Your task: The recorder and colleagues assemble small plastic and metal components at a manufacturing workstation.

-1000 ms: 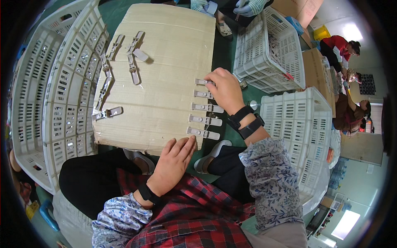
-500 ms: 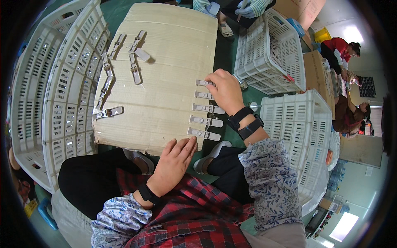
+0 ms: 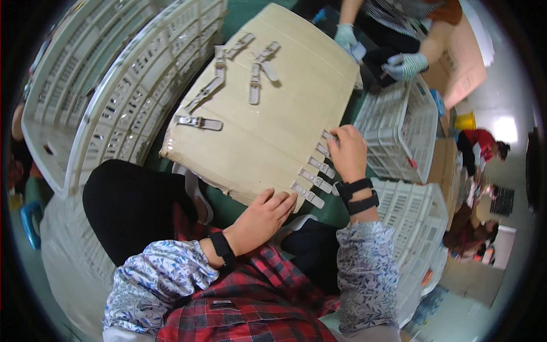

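A cardboard-covered board (image 3: 296, 74) lies in front of me. Along its right edge runs a row of several grey plastic clips, their outer ends overhanging the edge; the nearest clip (image 3: 307, 194) is beside my left fingertips. My left hand (image 3: 259, 222) rests on the board's near edge, fingers stretched out and holding nothing. At the far end of the row, my right hand (image 3: 348, 151) has its thumb and fingers closed on the farthest grey clip (image 3: 328, 135), partly covering it. More grey clips (image 3: 254, 85) lie scattered on the board's left half, some touching each other.
Tall white plastic crates (image 3: 137, 97) stand at the left. Further crates are at the right, one far (image 3: 393, 119) and one nearer (image 3: 416, 205). Across the board, a co-worker's striped-gloved hands (image 3: 405, 66) hold small items. Cardboard boxes (image 3: 441, 159) stand behind the right crates.
The view has turned, so the board looks tilted and more of the co-worker shows. Against the board, both my hands stay in nearly the same places.
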`<state>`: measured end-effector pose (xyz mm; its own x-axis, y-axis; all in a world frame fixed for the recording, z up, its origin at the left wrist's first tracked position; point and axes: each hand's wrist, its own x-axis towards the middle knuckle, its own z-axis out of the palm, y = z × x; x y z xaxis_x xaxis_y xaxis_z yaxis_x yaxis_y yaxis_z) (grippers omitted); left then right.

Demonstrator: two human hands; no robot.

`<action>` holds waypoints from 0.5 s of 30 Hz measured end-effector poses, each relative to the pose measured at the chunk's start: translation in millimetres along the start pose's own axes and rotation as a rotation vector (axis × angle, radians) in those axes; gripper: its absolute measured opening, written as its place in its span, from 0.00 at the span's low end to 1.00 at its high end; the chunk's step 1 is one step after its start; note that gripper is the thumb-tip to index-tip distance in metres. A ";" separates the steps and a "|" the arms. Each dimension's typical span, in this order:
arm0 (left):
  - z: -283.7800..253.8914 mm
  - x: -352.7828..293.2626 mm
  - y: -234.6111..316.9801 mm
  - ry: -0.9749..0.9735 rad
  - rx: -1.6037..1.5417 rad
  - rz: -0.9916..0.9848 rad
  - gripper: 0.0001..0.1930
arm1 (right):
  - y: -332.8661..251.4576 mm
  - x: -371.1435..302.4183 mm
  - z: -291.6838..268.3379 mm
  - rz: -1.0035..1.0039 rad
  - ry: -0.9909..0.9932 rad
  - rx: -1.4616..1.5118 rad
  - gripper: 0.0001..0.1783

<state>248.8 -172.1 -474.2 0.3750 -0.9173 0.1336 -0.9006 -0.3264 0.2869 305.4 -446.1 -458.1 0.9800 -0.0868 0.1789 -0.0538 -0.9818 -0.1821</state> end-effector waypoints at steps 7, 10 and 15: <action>9.9 -5.4 2.5 0.027 0.011 0.018 0.26 | -103.5 51.2 22.8 -0.111 0.016 0.295 0.15; 6.2 -0.3 5.6 0.042 0.029 0.034 0.25 | -136.8 84.2 48.5 -0.177 0.057 0.204 0.16; 9.0 2.1 6.5 -0.089 -0.089 -0.007 0.22 | -145.8 93.7 58.4 -0.237 0.036 -0.001 0.09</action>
<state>241.8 -178.2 -480.6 0.3563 -0.9331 0.0476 -0.8736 -0.3147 0.3712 416.2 -301.2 -471.3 0.9577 0.1400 0.2514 0.1768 -0.9756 -0.1300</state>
